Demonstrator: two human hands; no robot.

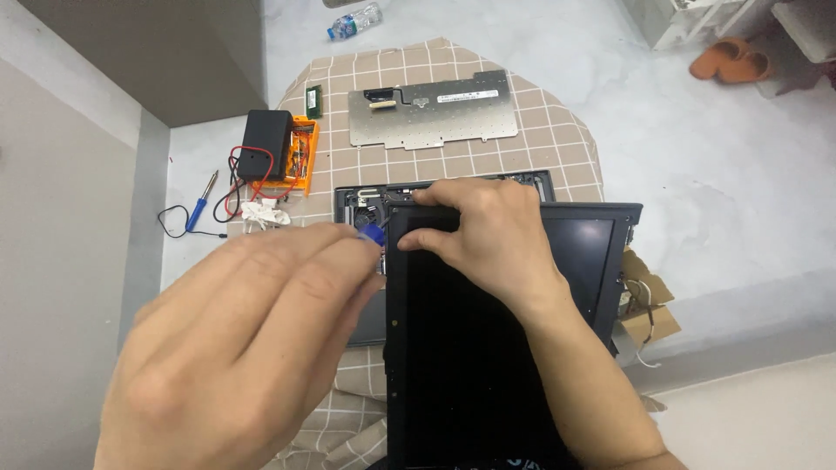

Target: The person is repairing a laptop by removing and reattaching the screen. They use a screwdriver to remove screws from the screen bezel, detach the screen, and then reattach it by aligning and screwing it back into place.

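The right hand grips the top edge of a black screen panel, held over an opened laptop base. The left hand, blurred and close to the camera, pinches a small blue tool at the panel's corner. Everything rests on a checked cloth spread over a pale grey floor. Beyond lie an upturned keyboard, an orange screwdriver case, a black box and a plastic bottle.
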